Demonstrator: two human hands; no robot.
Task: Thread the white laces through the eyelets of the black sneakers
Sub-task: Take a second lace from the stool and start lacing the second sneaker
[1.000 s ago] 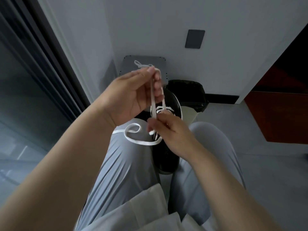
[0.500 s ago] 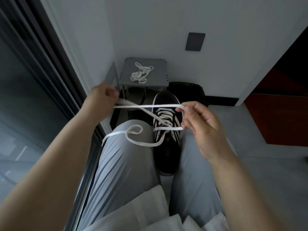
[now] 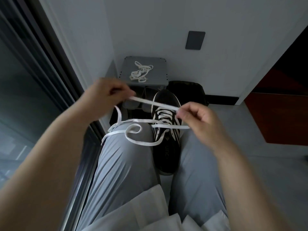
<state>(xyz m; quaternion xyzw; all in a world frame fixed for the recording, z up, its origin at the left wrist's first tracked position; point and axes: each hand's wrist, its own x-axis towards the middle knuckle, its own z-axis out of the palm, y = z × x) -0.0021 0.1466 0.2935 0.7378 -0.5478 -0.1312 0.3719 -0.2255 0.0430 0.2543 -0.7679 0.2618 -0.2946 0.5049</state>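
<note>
- A white shirt hem (image 3: pixel 150 207) lies over the lap, nearest the camera.
- Grey trousers (image 3: pixel 123 167) cover both thighs, which run away from the camera.
- The black sneaker (image 3: pixel 166 152) sits wedged between the knees, heel toward the person and toe pointing away. White stripes mark its sides.
- The white lace (image 3: pixel 141 142) already crosses the sneaker's lower eyelets in several rows. One loose end curls into a loop on the left knee and trails off the outer side of that leg.
- The right hand (image 3: pixel 200 119) is over the right knee, just beside the sneaker's tongue. Its thumb and forefinger pinch the lace and the other fingers are curled.
- The left hand (image 3: pixel 105 94) is held above and beyond the left knee. Its fingers are curled and pinch the other part of the same lace, which runs taut between the two hands above the sneaker's toe.
- A grey shelf unit (image 3: pixel 160 64) stands against the wall beyond the knees. A second lace (image 3: pixel 140 72) lies bunched on its top. Dark shapes fill the space below, too dim to make out.
- A black bag (image 3: pixel 190 90) slumps just right of the unit.
- A dark wall plate (image 3: pixel 195 40) sits higher on the wall.
</note>
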